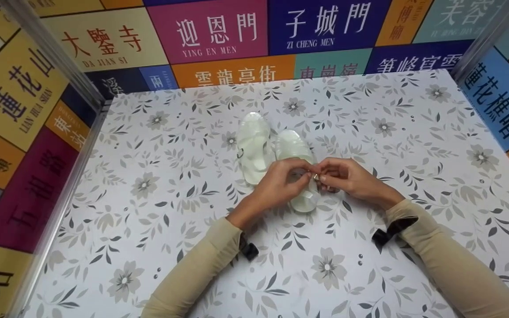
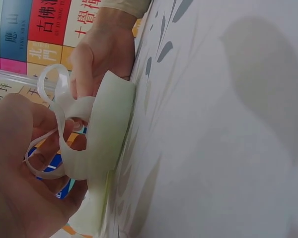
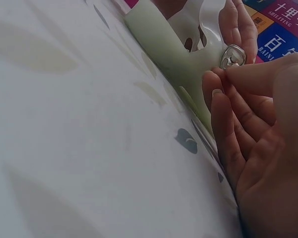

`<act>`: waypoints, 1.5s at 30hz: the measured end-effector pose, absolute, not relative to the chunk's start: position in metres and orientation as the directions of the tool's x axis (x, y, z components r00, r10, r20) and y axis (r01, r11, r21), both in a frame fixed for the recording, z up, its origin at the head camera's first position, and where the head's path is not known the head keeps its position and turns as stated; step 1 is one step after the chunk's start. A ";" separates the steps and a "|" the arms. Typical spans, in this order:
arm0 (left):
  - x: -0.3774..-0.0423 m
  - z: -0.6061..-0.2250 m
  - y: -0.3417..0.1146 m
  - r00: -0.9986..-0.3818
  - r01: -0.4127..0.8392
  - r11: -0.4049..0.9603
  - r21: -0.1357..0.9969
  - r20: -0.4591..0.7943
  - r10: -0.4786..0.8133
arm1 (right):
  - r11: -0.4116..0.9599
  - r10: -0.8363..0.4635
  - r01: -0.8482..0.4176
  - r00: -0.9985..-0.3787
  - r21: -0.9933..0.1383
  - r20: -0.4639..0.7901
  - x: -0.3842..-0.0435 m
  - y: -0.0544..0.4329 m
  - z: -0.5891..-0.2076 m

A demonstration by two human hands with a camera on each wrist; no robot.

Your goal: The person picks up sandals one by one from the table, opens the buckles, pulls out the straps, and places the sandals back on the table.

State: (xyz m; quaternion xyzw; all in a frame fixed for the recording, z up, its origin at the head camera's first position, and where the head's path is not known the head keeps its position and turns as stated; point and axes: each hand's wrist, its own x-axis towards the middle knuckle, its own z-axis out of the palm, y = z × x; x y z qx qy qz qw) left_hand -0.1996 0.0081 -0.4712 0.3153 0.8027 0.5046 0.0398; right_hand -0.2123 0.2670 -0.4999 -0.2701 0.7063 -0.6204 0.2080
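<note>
A pair of pale green-white sandals lies on the table, heels toward the person. Over the right-hand sandal [image 1: 296,143], the left hand [image 1: 279,181] and the right hand [image 1: 347,179] meet fingertip to fingertip. The left hand's fingers curl round the thin looped ankle strap [image 2: 64,106] above the sandal's heel [image 2: 111,116]. At the outer side, the right hand's thumb and index finger pinch the strap right beside a small silver buckle [image 3: 233,57]. The strap end between the fingertips is mostly hidden. Untouched, the other sandal [image 1: 253,137] sits to the left, its own buckle on its outer side.
A white table cover [image 1: 184,265] with grey flowers and leaves lies under everything. Colourful panels [image 1: 214,31] with printed characters stand behind and at both sides. Black bands [image 1: 249,248] with wrist cameras circle both beige sleeves.
</note>
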 end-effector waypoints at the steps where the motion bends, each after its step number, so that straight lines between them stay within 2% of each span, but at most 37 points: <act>1: -0.200 -0.471 0.008 -0.797 0.470 0.294 0.832 0.257 0.547 | 0.084 -0.639 -0.119 -0.768 -0.989 0.038 -0.212 0.267 -0.500; 23: -0.197 -0.469 0.009 -0.809 0.505 0.376 0.777 0.275 0.520 | 0.060 -0.644 -0.118 -0.763 -0.991 0.052 -0.213 0.267 -0.501; 34: -0.192 -0.464 0.013 -0.788 0.588 0.470 0.658 0.337 0.515 | 0.068 -0.623 -0.105 -0.781 -0.992 0.040 -0.214 0.268 -0.500; 45: -0.183 -0.450 0.015 -0.806 0.590 0.596 0.545 0.355 0.474 | 0.124 -0.576 -0.088 -0.817 -0.988 0.001 -0.215 0.266 -0.499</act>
